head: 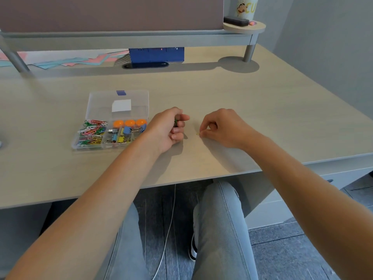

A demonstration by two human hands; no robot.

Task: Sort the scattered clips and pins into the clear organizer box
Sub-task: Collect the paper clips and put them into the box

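Note:
The clear organizer box (80,145) lies open at centre left of the desk, its lid (119,104) tilted back. Its left compartment holds several coloured paper clips (91,132); others hold binder clips (125,134) and three orange round pieces (129,123). Just right of the box, my left hand (168,129) is curled round a small bunch of clips, green showing between the fingers. My right hand (220,128) pinches a small yellow clip (198,134) against the desk surface with thumb and fingertips.
A raised shelf crosses the back of the desk, its leg (248,52) at the right. Under it sit a blue box (156,54) and coloured papers (60,59). The desk's front edge (181,181) runs above my knees.

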